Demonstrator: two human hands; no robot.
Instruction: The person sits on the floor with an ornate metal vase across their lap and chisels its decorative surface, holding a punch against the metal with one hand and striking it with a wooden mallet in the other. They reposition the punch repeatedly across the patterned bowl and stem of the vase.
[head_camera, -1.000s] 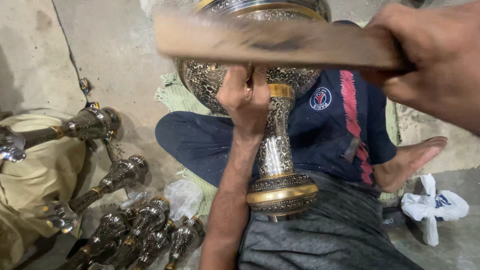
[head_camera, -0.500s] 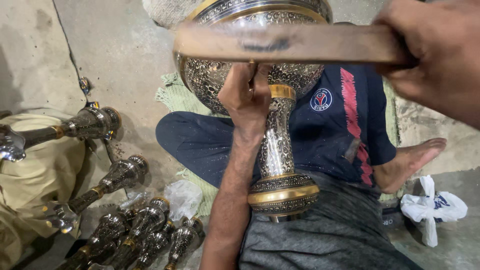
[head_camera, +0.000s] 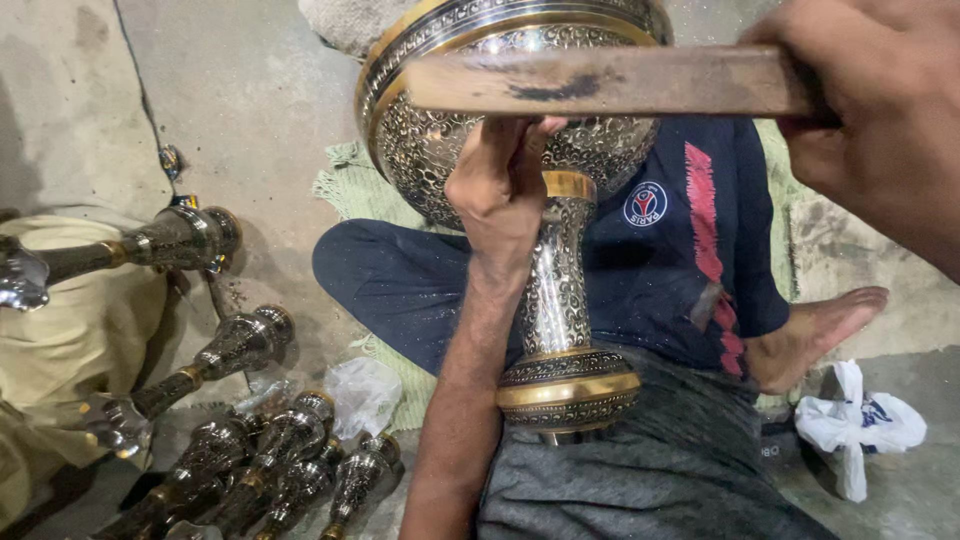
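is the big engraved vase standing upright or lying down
Upright: the engraved vase has its base on the lap, bowl on top, left hand gripping its neck.

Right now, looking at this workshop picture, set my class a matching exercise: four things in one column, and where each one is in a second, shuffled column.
Things:
1. wooden block
2. engraved metal vase
3. white plastic bag
4. smaller metal vases

Places:
A. lying in a group on the floor, lower left
B. held in the right hand, across the top
C. on the floor by a bare foot, right
D. gripped by the left hand where bowl meets stem

Pairs: 1-B, 2-D, 3-C, 4-A
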